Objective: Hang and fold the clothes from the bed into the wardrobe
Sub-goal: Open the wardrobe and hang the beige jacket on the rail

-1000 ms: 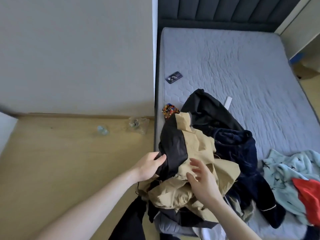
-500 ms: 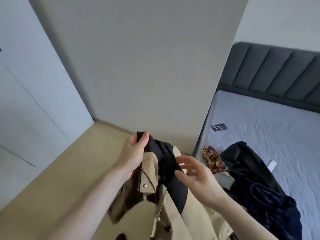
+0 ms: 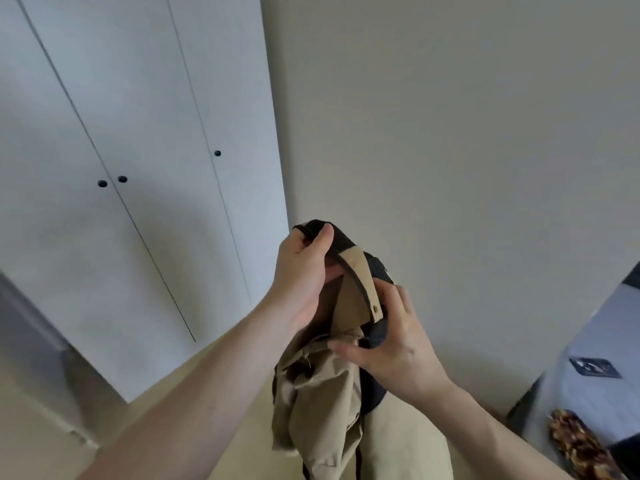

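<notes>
Closed wardrobe doors are filling the left of the head view, small dark knobs showing, nothing opened. Wood floor is running below them.

The left hand is gripping the jacket at its top edge, thumb and fingers curled round the dark collar band, holding it up in the air in front of the beige wall. The jacket is off the bed, hanging between both hands, tan body drooping down to the bottom edge of the view, dark lining and a dark panel showing beside the tan.

The right hand is pinching the jacket lower down, thumb under a zipper seam, fingers spread over the dark fabric near a snap button.

Handling judgement: soft, limp woven cloth, light to medium weight, collapsing wherever it is not being held, not fragile, not slippery. The best hold is looking like the collar or shoulder seams, so the body is falling straight for a hanger; zipper and snaps may be snagging.

At the far right, the bed's near corner is carrying a phone near its edge, a patterned cloth and a dark garment at the bottom right corner.
</notes>
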